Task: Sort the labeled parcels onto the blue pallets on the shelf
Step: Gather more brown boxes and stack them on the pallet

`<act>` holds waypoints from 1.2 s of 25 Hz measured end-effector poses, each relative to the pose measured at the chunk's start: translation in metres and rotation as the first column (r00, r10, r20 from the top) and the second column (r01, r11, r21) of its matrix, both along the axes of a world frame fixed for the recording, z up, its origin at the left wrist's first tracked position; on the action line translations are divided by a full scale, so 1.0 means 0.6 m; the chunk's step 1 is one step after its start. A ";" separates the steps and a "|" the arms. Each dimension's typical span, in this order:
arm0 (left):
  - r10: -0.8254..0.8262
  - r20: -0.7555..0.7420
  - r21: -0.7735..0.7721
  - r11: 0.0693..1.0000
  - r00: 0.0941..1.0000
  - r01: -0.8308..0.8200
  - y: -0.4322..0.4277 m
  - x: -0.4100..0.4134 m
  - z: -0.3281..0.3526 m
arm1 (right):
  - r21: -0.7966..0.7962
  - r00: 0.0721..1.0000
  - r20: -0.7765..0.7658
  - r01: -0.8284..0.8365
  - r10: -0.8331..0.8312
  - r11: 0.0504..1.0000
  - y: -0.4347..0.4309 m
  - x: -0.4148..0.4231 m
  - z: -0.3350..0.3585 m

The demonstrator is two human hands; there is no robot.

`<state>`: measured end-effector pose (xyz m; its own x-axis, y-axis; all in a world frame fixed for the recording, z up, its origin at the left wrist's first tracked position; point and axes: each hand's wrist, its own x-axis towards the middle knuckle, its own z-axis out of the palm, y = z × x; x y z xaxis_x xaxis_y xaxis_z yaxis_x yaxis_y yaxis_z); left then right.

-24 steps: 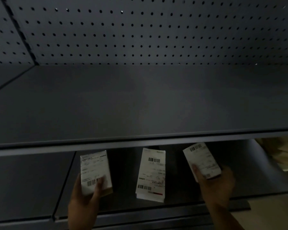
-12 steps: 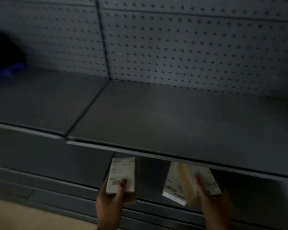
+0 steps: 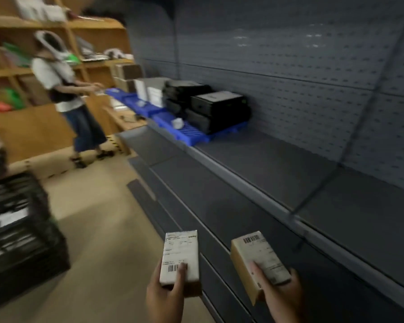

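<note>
My left hand (image 3: 166,297) grips a small brown parcel (image 3: 181,255) with a white barcode label on top, thumb lying over the barcode. My right hand (image 3: 280,297) holds a second labeled parcel (image 3: 259,259), tilted, thumb on its label. Both sit low in the head view, in front of the dark grey shelf (image 3: 278,173). Far along that shelf lie blue pallets (image 3: 191,134) in a row, loaded with black boxes (image 3: 217,108) and white boxes (image 3: 154,94).
A person (image 3: 65,94) stands at the far end of the pallets, by wooden shelving (image 3: 21,73). A black plastic crate (image 3: 16,234) stands on the floor at left. The tan floor (image 3: 103,229) runs between crate and shelf. The view is motion-blurred.
The view has swung left from facing the shelf to looking along it, bringing the pallets, person and crate into sight. Both hands still hold their parcels; the third parcel on the lower shelf is out of view.
</note>
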<state>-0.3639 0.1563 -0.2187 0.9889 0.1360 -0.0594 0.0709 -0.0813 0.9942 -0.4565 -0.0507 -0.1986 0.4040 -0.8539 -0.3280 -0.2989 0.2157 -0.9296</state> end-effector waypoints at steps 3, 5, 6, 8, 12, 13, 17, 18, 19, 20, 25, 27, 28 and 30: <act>0.148 0.036 -0.048 0.988 0.988 -0.147 0.088 0.067 0.014 | -0.030 0.990 -0.005 -0.143 0.143 0.989 0.086 0.113 0.019; 0.254 0.019 -0.098 0.963 0.967 -0.251 0.144 0.111 0.019 | -0.046 0.976 0.020 -0.214 0.215 0.976 0.149 0.186 0.028; 0.299 0.017 -0.108 0.949 0.954 -0.296 0.166 0.133 0.018 | -0.052 0.973 0.045 -0.225 0.228 0.973 0.178 0.218 0.031; 0.384 0.002 -0.123 0.916 0.923 -0.381 0.203 0.178 0.022 | -0.048 0.969 0.108 -0.219 0.223 0.975 0.228 0.280 0.041; 0.428 -0.023 -0.118 0.896 0.904 -0.427 0.252 0.282 0.034 | -0.057 0.956 0.122 -0.262 0.267 0.963 0.287 0.412 0.049; 0.437 -0.017 -0.122 0.892 0.900 -0.435 0.261 0.310 0.040 | -0.057 0.953 0.116 -0.274 0.279 0.960 0.293 0.448 0.051; 0.487 -0.010 -0.122 0.866 0.873 -0.485 0.285 0.453 0.050 | -0.074 0.937 0.103 -0.328 0.334 0.942 0.311 0.625 0.054; 0.496 -0.014 -0.114 0.862 0.868 -0.494 0.288 0.490 0.054 | -0.062 0.933 0.114 -0.338 0.343 0.939 0.313 0.670 0.053; 0.507 -0.024 -0.117 0.854 0.861 -0.506 0.293 0.529 0.058 | -0.041 0.927 0.110 -0.356 0.359 0.933 0.317 0.716 0.052; 0.521 -0.030 -0.119 0.846 0.853 -0.520 0.301 0.574 0.062 | -0.027 0.921 0.098 -0.376 0.377 0.926 0.322 0.765 0.050; 0.560 -0.041 -0.077 0.824 0.827 -0.562 0.359 0.767 0.084 | 0.007 0.893 0.109 -0.440 0.437 0.898 0.367 0.980 0.062; 0.559 -0.052 -0.063 0.825 0.827 -0.562 0.389 0.843 0.086 | -0.042 0.877 0.112 -0.466 0.468 0.884 0.396 1.063 0.064; 0.564 -0.047 -0.064 0.822 0.825 -0.566 0.406 0.886 0.085 | -0.064 0.873 0.119 -0.468 0.473 0.881 0.415 1.105 0.068; 0.558 -0.038 -0.077 0.825 0.829 -0.559 0.441 0.981 0.074 | -0.116 0.873 0.120 -0.461 0.473 0.880 0.456 1.194 0.070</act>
<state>0.2247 0.4207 -0.1743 0.7443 0.6592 -0.1070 0.0929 0.0566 0.9941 0.2601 0.2228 -0.1564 0.7989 -0.5750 -0.1761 -0.2111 0.0061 -0.9774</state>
